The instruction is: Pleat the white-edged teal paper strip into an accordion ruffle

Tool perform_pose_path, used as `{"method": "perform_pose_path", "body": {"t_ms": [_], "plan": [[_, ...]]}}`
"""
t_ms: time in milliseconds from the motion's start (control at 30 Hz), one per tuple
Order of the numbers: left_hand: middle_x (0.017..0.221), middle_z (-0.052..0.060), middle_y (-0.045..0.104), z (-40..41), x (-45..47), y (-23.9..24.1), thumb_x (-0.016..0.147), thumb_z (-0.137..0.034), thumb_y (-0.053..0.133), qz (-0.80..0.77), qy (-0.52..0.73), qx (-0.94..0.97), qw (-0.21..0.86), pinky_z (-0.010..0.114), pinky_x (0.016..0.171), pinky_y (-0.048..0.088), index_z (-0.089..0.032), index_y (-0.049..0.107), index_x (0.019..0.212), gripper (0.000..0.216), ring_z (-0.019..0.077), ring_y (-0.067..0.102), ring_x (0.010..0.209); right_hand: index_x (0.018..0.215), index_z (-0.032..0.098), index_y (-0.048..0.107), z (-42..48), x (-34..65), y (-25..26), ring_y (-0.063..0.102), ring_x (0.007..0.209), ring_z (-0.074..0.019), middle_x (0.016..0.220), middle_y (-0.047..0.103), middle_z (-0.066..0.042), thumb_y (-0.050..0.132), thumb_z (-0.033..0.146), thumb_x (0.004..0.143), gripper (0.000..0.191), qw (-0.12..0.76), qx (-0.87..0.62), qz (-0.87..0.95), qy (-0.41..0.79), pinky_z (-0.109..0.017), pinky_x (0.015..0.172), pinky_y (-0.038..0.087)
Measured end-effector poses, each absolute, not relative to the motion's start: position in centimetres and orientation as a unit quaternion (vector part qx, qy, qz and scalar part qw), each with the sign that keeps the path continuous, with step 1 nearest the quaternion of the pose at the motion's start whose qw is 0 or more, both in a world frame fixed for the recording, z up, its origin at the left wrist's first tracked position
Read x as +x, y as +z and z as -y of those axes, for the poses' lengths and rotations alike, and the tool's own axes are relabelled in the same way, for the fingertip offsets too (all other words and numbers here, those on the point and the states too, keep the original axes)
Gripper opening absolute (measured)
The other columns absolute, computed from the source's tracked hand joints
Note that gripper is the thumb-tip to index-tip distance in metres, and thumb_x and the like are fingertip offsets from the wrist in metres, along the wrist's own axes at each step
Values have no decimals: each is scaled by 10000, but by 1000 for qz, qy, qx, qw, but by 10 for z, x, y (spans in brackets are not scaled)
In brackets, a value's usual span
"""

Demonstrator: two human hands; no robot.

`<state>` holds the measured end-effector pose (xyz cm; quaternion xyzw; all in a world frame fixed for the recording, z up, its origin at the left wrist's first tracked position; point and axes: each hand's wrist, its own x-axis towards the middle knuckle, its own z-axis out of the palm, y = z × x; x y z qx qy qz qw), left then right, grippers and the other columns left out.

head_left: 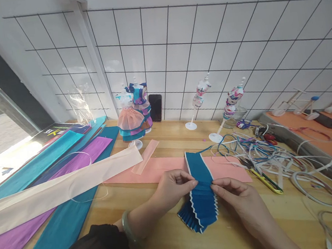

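A blue fabric strip (204,204) with white edging lies before me, its near part folded into narrow pleats and its far end flat. My left hand (175,188) pinches its left edge between thumb and fingers. On the opposite edge, my right hand (236,192) grips the strip in the same way, level with the left. Between the two hands a fold crosses the strip. Under the flat far end runs a pink fabric strip (156,170). A short peach strip (146,157) rests across the pink one.
Long cream (99,171), purple (102,144) and teal fabric strips (67,233) spread over the left side. Small dress forms stand behind, one in a peach skirt (130,118). A phone (156,107) leans on the wall. Tangled ribbons (247,146) and a yellow cutter (265,181) lie right.
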<state>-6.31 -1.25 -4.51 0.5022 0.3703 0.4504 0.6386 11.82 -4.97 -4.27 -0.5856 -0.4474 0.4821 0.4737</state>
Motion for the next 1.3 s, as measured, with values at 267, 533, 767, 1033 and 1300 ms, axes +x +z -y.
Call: {"method": "perform_pose_path", "body": {"t_ms": [267,533,767,1033,1300], "plan": [[645,1,592,13,-61,-47,619,-310,718,-376,459,525,610,198,558,391,-128,595,760,261,76,515,562,786,173,671,51,115,-42,582,642,-139,715,669,-23,736,360,598,273,481,-581,465,464,-230,598,472],[616,-38,528,13,-64,-47,626,-311,723,-348,437,537,632,182,530,370,-136,589,896,349,54,471,529,844,183,670,52,119,-46,560,639,-133,724,643,-16,698,365,642,273,467,-584,501,435,-220,569,462],[696,20,626,13,-64,-48,594,-315,753,-313,399,517,690,210,578,421,-132,598,955,433,89,542,594,906,179,668,51,124,-52,581,686,-155,761,644,-32,662,385,690,299,424,-578,555,421,-246,617,481],[660,15,634,18,-62,-50,663,-319,690,-353,402,574,621,198,539,415,-132,658,929,326,88,525,559,948,176,674,51,124,-53,596,686,-158,789,662,-40,667,370,683,328,413,-576,582,398,-252,617,501],[668,35,685,18,-62,-50,645,-315,696,-384,394,558,622,225,584,464,-125,684,901,319,111,581,565,864,177,713,51,123,-46,626,637,-168,726,694,-44,672,353,659,273,431,-592,585,348,-254,577,520]]}}
